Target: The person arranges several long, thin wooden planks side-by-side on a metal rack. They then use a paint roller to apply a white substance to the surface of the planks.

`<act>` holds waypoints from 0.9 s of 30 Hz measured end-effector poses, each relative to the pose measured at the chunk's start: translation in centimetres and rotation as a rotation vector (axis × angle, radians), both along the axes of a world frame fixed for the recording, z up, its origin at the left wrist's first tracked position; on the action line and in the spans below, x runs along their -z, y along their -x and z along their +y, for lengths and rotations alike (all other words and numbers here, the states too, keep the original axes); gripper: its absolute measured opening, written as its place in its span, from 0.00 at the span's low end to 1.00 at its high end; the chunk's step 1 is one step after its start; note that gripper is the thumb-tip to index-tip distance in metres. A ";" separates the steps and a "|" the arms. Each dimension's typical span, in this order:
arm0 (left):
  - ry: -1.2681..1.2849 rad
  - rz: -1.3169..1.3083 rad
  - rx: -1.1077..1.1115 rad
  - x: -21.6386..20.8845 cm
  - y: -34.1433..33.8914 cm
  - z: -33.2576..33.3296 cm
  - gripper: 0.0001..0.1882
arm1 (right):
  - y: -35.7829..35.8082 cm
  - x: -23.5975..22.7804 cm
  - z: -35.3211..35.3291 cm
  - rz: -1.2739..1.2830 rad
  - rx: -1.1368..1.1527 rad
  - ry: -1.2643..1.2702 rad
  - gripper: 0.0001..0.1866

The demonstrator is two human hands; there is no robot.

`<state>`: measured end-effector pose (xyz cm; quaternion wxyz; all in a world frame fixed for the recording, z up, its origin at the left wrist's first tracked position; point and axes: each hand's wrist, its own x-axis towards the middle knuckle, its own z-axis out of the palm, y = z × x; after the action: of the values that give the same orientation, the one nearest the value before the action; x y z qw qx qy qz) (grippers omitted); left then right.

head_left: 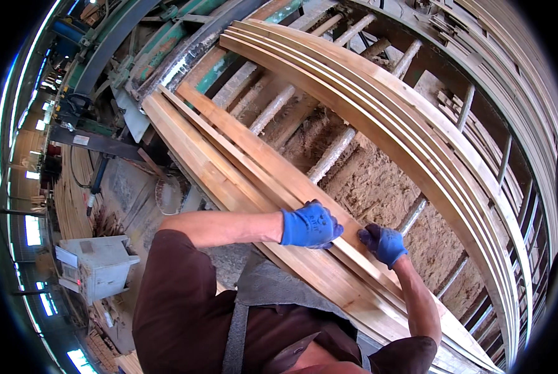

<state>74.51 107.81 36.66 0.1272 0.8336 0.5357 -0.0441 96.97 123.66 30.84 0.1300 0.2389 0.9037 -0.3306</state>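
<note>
Both of my hands wear blue work gloves and rest on the same long, light-coloured wooden plank (272,163). My left hand (312,225) is closed over the plank's near side, its fingers curled. Slightly farther right, my right hand (383,244) grips the plank's far edge; some of its fingers are hidden. Between the plank and my body lie more boards (210,181), side by side and running the same slanting way. Beyond the hands, a layered row of long boards (353,93) stretches from the far middle down to the right.
Metal rollers (272,111) span the frame under the boards, with heaped sawdust (378,177) below them. A green and grey machine frame (160,50) stands at the far left. A grey box (104,265) sits at left. Stacked wooden strips (509,56) line the far right.
</note>
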 end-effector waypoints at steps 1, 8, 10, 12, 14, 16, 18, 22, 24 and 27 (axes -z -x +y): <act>-0.091 0.003 0.035 0.4 0.2 -0.6 0.20 | 0.4 -0.7 0.5 0.049 0.023 -0.035 0.22; -0.110 -0.242 -0.099 1.4 1.2 8.1 0.14 | 1.6 -3.9 6.1 -0.044 0.150 -0.210 0.16; -0.129 -0.265 -0.101 0.3 0.5 8.2 0.17 | 1.4 -2.2 5.4 0.015 0.209 -0.216 0.14; -0.248 -0.306 -0.102 -1.4 -0.1 8.3 0.22 | 1.4 -2.9 5.5 0.116 0.312 -0.316 0.12; -0.270 -0.407 -0.073 -0.4 0.5 6.3 0.30 | 0.0 -4.6 5.0 0.244 0.422 -0.379 0.14; -0.137 -0.360 -0.036 -0.5 1.0 4.9 0.40 | -2.3 -7.3 3.5 0.398 0.481 -0.498 0.14; -0.025 -0.150 -0.055 0.0 0.3 5.3 0.49 | -4.2 -8.3 1.6 0.423 0.481 -0.504 0.16; 0.012 0.008 -0.009 0.9 -1.3 4.5 0.57 | -8.9 -8.7 -3.6 0.244 0.338 -0.359 0.25; 0.046 0.018 -0.040 0.9 -1.8 4.1 0.59 | -10.5 -7.6 -4.7 0.180 0.340 -0.316 0.31; -0.003 0.011 -0.010 1.4 -1.7 2.9 0.61 | -11.9 -8.0 -5.1 0.009 0.270 -0.368 0.39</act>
<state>76.23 110.72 35.23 0.1233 0.8309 0.5406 -0.0471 108.89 118.53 38.82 0.0347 0.3758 0.9093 -0.1754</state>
